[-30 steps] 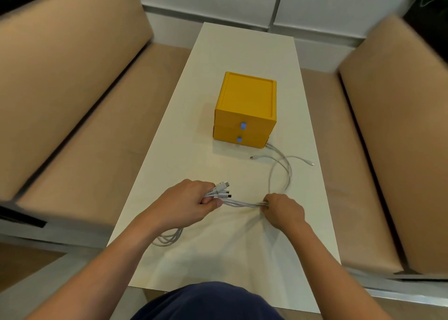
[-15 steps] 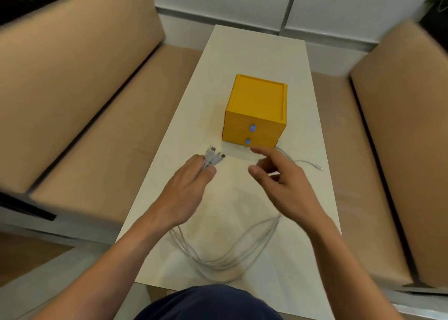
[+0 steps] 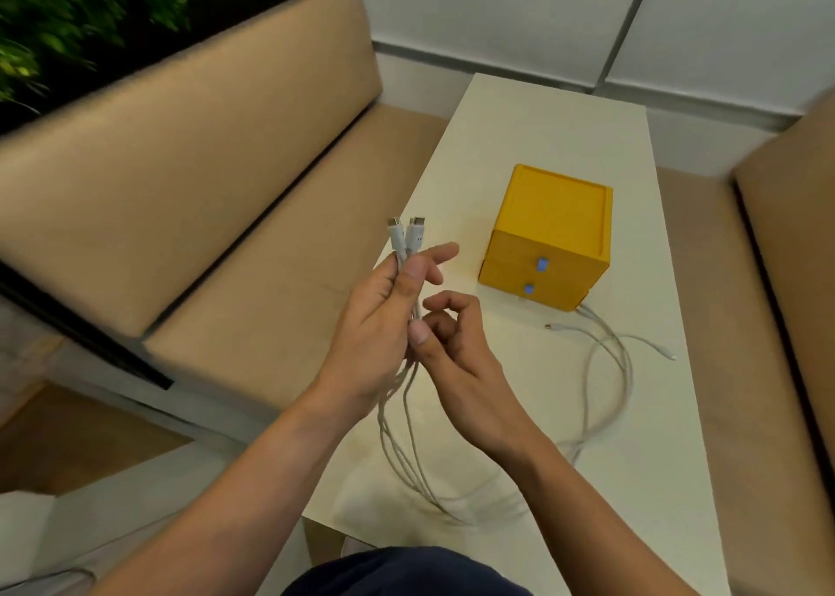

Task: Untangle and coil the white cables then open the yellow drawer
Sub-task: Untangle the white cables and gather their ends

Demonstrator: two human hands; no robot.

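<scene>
My left hand (image 3: 377, 324) is raised above the table and grips a bunch of white cables (image 3: 406, 437) just below their plugs (image 3: 405, 234), which stick up past my fingers. My right hand (image 3: 456, 356) sits right beside it and pinches the same strands lower down with thumb and curled fingers. The cables hang in a long loop to the table's near edge and trail right, with loose ends (image 3: 605, 338) lying by the yellow drawer box (image 3: 553, 234). That box has two shut drawers with small blue handles (image 3: 542, 265).
The long white table (image 3: 632, 482) runs away from me between two tan bench seats (image 3: 226, 234). A white wall lies at the far end and green plants at the top left. My dark-clothed lap shows at the bottom edge.
My left hand has lifted the plug ends higher and turned them upright. My right hand has come back from near the drawer box and taken hold of the strands under my left hand. The camera swung left.
</scene>
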